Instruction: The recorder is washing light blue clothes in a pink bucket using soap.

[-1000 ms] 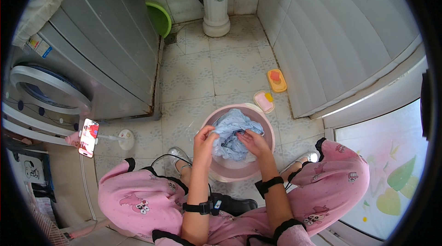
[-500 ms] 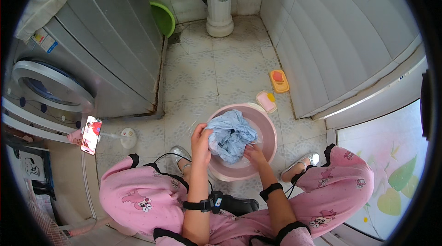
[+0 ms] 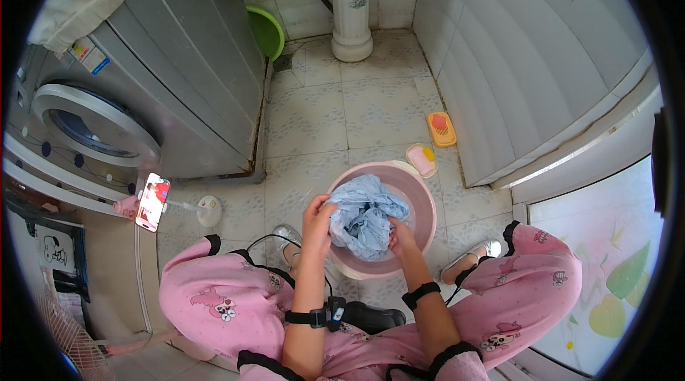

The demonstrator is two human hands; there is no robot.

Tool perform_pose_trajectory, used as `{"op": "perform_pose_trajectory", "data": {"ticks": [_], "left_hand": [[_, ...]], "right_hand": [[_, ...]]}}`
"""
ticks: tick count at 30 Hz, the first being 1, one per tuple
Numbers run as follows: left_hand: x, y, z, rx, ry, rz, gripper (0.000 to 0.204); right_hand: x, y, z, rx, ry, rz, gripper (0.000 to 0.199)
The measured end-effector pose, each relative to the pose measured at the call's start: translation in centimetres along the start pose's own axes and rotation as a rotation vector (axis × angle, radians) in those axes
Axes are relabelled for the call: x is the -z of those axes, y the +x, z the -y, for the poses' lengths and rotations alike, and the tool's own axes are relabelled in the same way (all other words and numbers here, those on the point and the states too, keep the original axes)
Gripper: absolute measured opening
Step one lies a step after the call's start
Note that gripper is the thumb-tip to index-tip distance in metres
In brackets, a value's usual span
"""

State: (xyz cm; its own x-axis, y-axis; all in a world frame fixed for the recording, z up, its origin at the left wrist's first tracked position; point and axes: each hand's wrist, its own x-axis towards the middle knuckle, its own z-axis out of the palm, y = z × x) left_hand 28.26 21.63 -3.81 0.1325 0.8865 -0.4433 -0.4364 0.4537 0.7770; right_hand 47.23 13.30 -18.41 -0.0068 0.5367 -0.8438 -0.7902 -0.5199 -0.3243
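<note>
A bunched, wet-looking light blue cloth [image 3: 367, 206], perhaps a garment, is in a pink round basin [image 3: 422, 227] on the floor between my feet. At its left edge my left hand [image 3: 317, 222] is closed, fingers gripping the fabric. My right hand [image 3: 402, 237] pinches the lower right side of the bundle, its fingertips partly hidden in the folds. The cloth covers much of the basin's bottom; some of the inner wall shows on the right.
Past the basin are a pink soap in a dish [image 3: 422, 160] and an orange soap dish [image 3: 442, 129]. On the left stand a grey washing machine [image 3: 193, 81] and a phone on a stand [image 3: 153, 202]. A green basin [image 3: 265, 31] leans near the white pipe [image 3: 352, 17].
The right hand has shifted slightly up and now grips the cloth's folds, which are bunched differently. The whole view has moved a little, so the surroundings sit farther right.
</note>
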Motion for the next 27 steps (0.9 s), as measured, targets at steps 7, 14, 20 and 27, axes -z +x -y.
{"op": "perform_pose_trajectory", "data": {"ticks": [7, 14, 20, 27], "left_hand": [[3.4, 1.1, -1.8, -0.031, -0.177, -0.284, 0.027], [3.3, 2.0, -2.1, -0.148, -0.198, -0.217, 0.022], [2.3, 2.6, -5.0, -0.234, -0.124, -0.238, 0.017], [-0.2, 2.4, -7.7, -0.325, 0.234, -0.222, 0.019]], "right_hand": [[-4.8, -4.8, 5.7, 0.369, 0.135, -0.07, 0.02], [-2.9, -7.7, 10.1, 1.023, -0.959, -0.403, 0.019], [-2.3, -11.5, 14.2, 1.284, -1.034, -0.5, 0.023], [-3.8, -15.2, 15.9, 1.356, -1.211, -0.649, 0.027]]}}
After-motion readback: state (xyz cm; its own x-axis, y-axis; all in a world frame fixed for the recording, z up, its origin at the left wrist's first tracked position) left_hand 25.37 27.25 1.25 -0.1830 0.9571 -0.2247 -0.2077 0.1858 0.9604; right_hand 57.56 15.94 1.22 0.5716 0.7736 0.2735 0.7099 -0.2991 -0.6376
